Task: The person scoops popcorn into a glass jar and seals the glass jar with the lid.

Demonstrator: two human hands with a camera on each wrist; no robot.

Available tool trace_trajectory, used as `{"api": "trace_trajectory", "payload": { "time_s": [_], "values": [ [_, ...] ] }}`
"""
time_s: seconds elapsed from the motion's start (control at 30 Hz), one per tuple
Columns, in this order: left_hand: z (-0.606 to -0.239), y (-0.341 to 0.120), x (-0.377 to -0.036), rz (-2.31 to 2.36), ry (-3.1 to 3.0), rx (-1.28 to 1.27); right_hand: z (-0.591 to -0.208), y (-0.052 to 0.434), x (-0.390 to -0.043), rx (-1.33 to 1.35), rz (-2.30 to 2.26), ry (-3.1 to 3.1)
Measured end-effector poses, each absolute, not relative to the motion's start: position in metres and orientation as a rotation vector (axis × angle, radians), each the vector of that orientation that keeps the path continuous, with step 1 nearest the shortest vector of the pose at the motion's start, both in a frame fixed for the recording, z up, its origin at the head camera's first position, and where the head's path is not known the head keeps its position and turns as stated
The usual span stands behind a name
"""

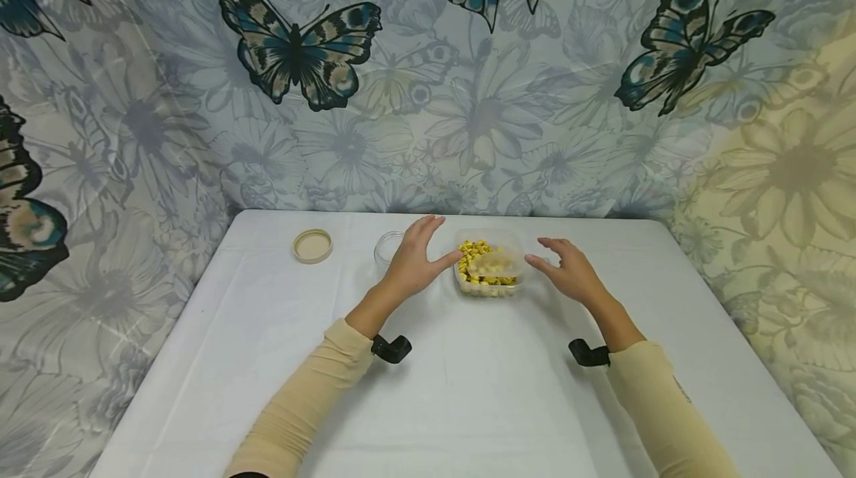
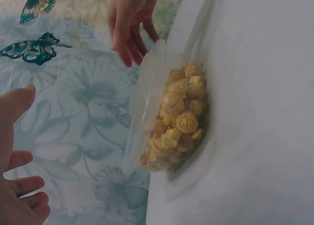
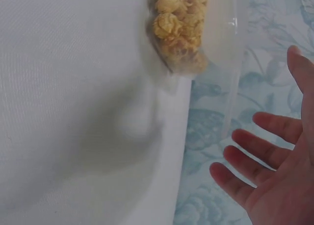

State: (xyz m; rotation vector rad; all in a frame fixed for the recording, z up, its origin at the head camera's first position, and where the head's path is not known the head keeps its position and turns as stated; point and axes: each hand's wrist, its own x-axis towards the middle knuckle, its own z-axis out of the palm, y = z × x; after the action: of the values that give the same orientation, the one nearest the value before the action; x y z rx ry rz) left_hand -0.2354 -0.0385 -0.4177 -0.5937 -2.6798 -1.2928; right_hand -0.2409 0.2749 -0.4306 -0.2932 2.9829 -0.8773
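Observation:
A clear plastic tub [image 1: 515, 244] of yellow popcorn [image 1: 476, 251] stands on the white table [image 1: 468, 389], a little behind its middle. My left hand [image 1: 416, 259] is open just left of the tub, thumb tip near its rim. My right hand [image 1: 568, 270] hovers open just right of it, fingers spread, touching nothing. The left wrist view shows the popcorn [image 2: 179, 119] in the tub and the left hand [image 2: 17, 161] beside it. In the right wrist view the right hand [image 3: 274, 171] is spread below the popcorn [image 3: 176, 24].
A round beige lid [image 1: 312, 245] lies on the table at the back left. A clear round container [image 1: 388, 246] stands behind the left hand. A butterfly-and-flower printed cloth [image 1: 428, 76] hangs behind and around the table.

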Motion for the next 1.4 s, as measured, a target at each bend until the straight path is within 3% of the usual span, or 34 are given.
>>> {"api": "trace_trajectory", "payload": {
  "time_s": [0.57, 0.97, 1.4],
  "values": [
    [-0.433, -0.008, -0.228, -1.262, -2.793, -0.64, -0.446, 0.281, -0.244, -0.239, -0.927, 3.011],
    [-0.458, 0.004, -0.231, -1.355, -2.91, -0.471, -0.462, 0.282, -0.242, -0.083, -1.105, 2.949],
    [-0.477, 0.007, -0.233, -1.447, -2.91, -0.418, -0.476, 0.275, -0.248, 0.356, -1.784, 2.581]
  ]
}}
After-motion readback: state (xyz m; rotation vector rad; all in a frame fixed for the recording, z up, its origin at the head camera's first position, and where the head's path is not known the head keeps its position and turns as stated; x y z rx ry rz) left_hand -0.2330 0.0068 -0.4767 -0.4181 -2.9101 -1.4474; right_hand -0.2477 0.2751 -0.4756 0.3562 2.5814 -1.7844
